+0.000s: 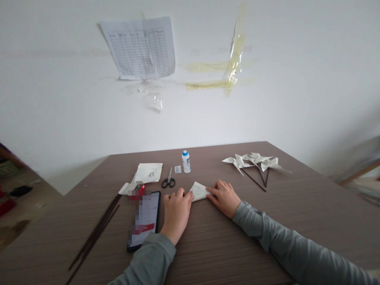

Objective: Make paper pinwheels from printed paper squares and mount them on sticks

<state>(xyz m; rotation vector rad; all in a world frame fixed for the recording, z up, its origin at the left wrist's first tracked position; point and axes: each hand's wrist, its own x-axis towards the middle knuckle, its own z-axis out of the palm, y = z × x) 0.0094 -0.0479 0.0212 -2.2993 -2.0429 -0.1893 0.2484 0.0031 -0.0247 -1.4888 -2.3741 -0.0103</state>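
Note:
A small sheet of printed paper [198, 190], folded to a triangle, lies on the table between my hands. My left hand [178, 211] has its thumb and fingertips closed on the left corner of the paper. At the right corner, my right hand [226, 198] pinches the paper between thumb and forefinger, its other fingers curled above. Just beyond the paper stands a white bottle [186, 163] with a blue cap. Black-handled scissors [168, 180] lie beyond my left hand, near a small clear square piece [177, 169].
Three paper pinwheels [237, 161] on dark sticks lie at the back right. To the left are a paper stack [149, 172], a small red packet [139, 189], a phone [145, 221] and several dark sticks [99, 227]. Behind the table [237, 253] rises a white wall with a taped sheet [142, 49].

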